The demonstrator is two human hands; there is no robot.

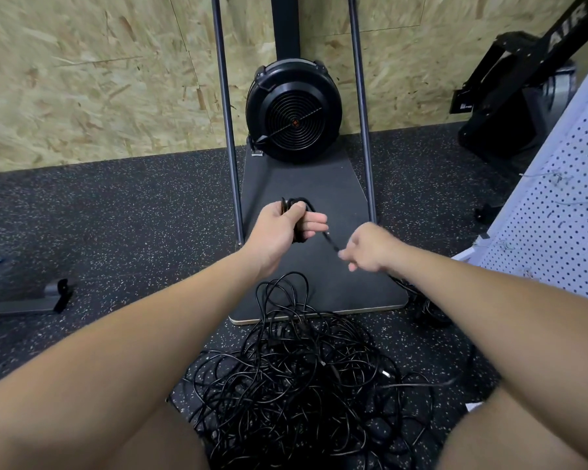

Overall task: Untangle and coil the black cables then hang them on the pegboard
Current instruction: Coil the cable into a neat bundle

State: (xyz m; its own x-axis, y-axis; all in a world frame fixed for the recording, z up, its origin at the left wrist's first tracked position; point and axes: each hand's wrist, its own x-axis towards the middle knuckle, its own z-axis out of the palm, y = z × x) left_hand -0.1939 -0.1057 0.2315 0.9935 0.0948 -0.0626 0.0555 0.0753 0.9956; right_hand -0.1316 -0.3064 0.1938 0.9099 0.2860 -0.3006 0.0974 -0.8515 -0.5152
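Head view: left hand (279, 228) raised over black platform (319, 184), fingers (314, 222) curled round small coil of black cable (294, 206); cable strand (331, 242) runs taut to right hand (370, 249), pinched there, blurred; tangled cable pile (296, 378) on floor between knees; white pegboard (564, 218) leaning far right

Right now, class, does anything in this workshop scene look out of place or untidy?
Yes: a tangled heap of black cables sprawls on the speckled floor, partly over the machine's base board. Only the small coil in the left hand looks orderly.
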